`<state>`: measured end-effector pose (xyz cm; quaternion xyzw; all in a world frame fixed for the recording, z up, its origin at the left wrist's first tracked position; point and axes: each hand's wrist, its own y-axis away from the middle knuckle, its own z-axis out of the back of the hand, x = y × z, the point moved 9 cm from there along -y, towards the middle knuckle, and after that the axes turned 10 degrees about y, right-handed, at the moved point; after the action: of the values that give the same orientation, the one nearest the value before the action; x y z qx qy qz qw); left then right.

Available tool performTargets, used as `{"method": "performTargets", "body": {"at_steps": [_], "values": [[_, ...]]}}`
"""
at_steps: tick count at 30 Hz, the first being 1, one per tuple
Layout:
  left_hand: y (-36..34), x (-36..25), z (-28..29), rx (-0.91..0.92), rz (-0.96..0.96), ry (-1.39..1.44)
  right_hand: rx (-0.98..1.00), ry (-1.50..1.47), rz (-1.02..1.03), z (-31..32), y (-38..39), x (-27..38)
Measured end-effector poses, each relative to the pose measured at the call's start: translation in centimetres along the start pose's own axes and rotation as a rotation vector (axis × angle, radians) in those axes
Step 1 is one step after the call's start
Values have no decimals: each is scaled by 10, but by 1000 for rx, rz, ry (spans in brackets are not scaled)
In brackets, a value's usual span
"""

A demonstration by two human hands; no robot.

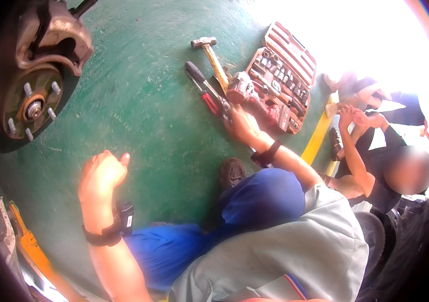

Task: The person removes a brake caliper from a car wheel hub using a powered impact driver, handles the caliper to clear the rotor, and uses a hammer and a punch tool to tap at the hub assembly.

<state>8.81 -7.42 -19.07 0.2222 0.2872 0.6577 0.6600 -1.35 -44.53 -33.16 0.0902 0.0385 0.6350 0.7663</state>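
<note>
My left hand (101,173) is closed in a loose fist above the green floor, its palm and whatever it may hold hidden. My right hand (242,123) has its fingers wrapped around a metal hand tool, partly covered by the hand, beside long tools with black and red handles (207,95). Just beyond it lie a hammer (212,60), a red power tool (244,88) and an open socket case (290,45). At upper left is a brake disc with bare studs (23,105) and a caliper (53,40).
A yellow floor line (315,141) runs right of the case. Co-workers sit at the right, one in dark clothing (375,171) with hands raised. An orange metal bar (36,251) is at lower left. A black wheel (368,236) stands at lower right, beside my body.
</note>
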Motion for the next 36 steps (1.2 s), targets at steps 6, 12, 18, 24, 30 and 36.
{"method": "performTargets", "body": {"at_steps": [6,12,18,24,30,36], "values": [[-6,-5,-11,128,74,-64,85,-94,-83,-15,9,0],[-6,-27,-8,147,70,-74,-125,83,28,-20,-34,31],[-11,-20,-15,106,63,-104,-78,64,31,-60,-47,31],[-6,-5,-16,79,109,-90,-249,-233,-204,55,-26,-20],[-5,-18,-12,83,69,-99,-124,-50,-259,62,-11,-83],[-8,-17,-14,50,5,-82,35,-45,-469,16,-19,-122]]}}
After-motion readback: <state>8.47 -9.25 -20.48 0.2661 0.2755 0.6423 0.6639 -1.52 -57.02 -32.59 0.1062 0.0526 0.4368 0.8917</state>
